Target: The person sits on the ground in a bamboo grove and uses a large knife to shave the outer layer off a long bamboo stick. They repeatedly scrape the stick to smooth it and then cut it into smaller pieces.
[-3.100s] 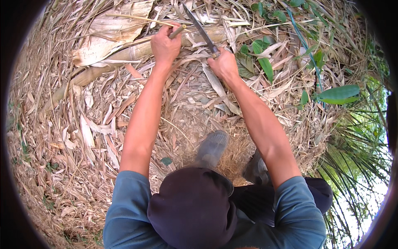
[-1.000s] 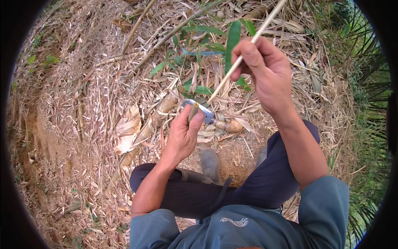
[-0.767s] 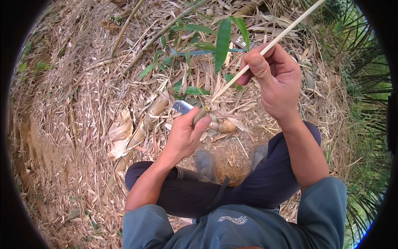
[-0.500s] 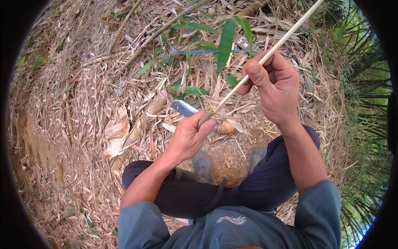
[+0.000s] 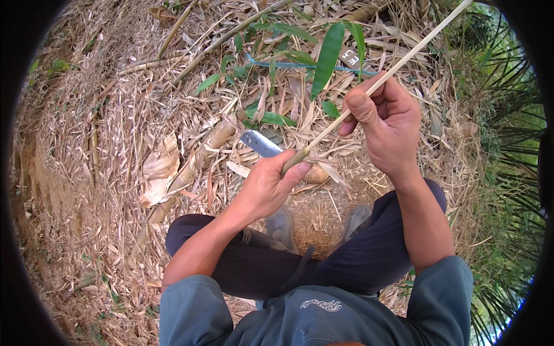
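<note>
My left hand (image 5: 265,187) is closed round a short greenish-brown tube (image 5: 295,160), likely a piece of bamboo, with its open end up and to the right. Between the thumb and fingers of my right hand (image 5: 385,124) runs a long pale thin stick (image 5: 424,43), slanting from upper right down to the tube. The stick's lower end meets the tube's mouth and seems to sit in it; how deep is hidden. A rounded metal blade (image 5: 259,143) with small holes shows just beyond my left hand, its other end hidden behind the hand.
Dry bamboo leaves (image 5: 115,190) cover the ground. Green leaves (image 5: 328,60), a blue strip (image 5: 288,65) and a dark marked piece (image 5: 350,59) lie ahead. Thin poles (image 5: 231,34) stretch across the upper left. My boots (image 5: 281,228) are below my hands; spiky plants (image 5: 511,150) stand right.
The stick's lower end and the tube's mouth have come together more closely, and the tube has shifted slightly up and right. Both hands keep their hold.
</note>
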Demonstrator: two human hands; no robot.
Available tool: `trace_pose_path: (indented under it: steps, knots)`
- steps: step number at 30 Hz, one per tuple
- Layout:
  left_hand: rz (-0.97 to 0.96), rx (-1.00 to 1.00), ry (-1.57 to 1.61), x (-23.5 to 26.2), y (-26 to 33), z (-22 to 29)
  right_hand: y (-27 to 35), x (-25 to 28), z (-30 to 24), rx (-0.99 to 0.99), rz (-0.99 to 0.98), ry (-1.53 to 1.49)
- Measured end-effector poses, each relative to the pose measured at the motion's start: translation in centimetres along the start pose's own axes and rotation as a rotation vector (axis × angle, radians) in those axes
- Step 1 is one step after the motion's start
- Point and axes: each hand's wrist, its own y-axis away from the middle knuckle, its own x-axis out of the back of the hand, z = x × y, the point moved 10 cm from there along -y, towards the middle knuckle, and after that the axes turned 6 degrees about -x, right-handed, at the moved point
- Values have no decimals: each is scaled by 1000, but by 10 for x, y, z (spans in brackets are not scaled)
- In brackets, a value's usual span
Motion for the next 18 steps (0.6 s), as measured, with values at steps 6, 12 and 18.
trace_pose_path:
  steps: [6,12,18]
  knots:
    - [26,-11,-5,1,1,8,3,-8,8,-57,-5,43]
    - [37,35,82,1,1,10,12,-25,26,-115,-83,113]
    - [186,-109,239,5,4,12,16,-38,45,-207,-134,231]
